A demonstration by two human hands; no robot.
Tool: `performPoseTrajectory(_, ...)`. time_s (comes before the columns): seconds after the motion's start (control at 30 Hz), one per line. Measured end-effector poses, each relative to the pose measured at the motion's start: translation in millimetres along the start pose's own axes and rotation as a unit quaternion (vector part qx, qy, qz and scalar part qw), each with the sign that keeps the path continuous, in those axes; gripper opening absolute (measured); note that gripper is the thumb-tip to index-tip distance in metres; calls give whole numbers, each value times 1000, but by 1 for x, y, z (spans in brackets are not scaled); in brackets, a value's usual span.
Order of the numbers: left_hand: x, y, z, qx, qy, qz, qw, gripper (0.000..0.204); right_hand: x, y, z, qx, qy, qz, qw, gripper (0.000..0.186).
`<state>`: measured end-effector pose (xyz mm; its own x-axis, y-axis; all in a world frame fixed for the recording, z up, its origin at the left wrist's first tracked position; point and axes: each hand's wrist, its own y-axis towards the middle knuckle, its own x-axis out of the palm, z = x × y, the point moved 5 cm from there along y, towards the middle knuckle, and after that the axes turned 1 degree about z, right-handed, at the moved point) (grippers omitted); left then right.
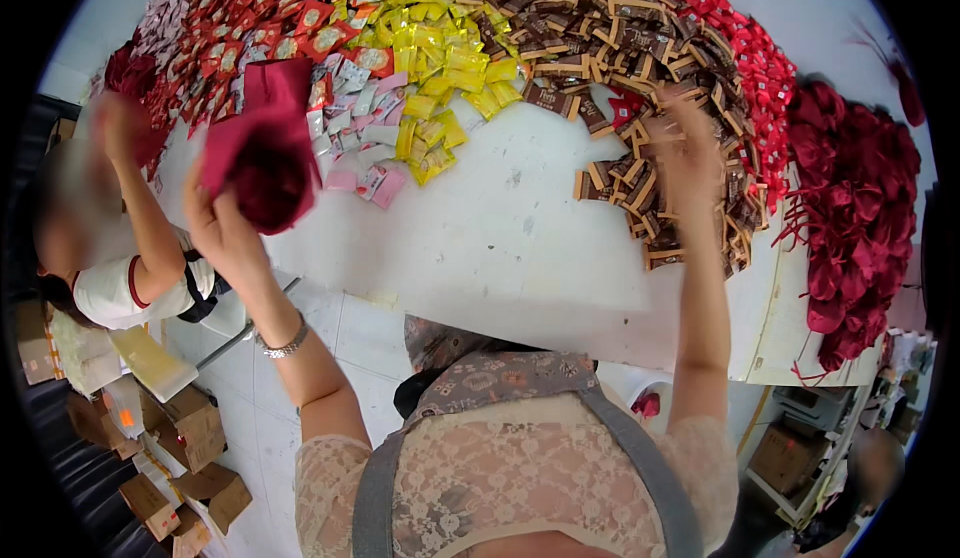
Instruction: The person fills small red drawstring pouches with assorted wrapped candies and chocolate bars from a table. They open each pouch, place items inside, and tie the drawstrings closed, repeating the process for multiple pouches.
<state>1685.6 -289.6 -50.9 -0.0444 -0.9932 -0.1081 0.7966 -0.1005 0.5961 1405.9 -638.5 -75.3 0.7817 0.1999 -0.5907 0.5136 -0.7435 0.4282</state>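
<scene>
My left hand (225, 226) grips the edge of a dark red fabric pouch (285, 88), its mouth spread toward me and its inside in shadow. It is held up over the left part of the white table. On the right, my right hand (688, 153) hovers at a pile of brown packets with tan ends (635, 43). Motion smears its fingers, so whether anything is in them cannot be made out. Yellow packets (445, 58) and pale pink packets (375, 118) lie between the two hands.
Red packets (255, 23) cover the table's far left, and small bright red packets (765, 78) line its right side. A heap of dark red pouches (855, 218) lies at the right edge. A co-worker (130, 283) sits at left. Cardboard boxes (190, 433) stand on the floor.
</scene>
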Motion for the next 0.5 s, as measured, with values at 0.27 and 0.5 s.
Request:
performPoseTrajectory(0.27, 74, -115, 4, -371, -265, -191, 869, 36, 142, 17, 7, -212, -226, -191, 931, 22)
performPoseTrajectory(0.5, 115, -155, -15, -350, -214, -299, 862, 36, 189, 66, -28, -158, -152, -164, 962, 21)
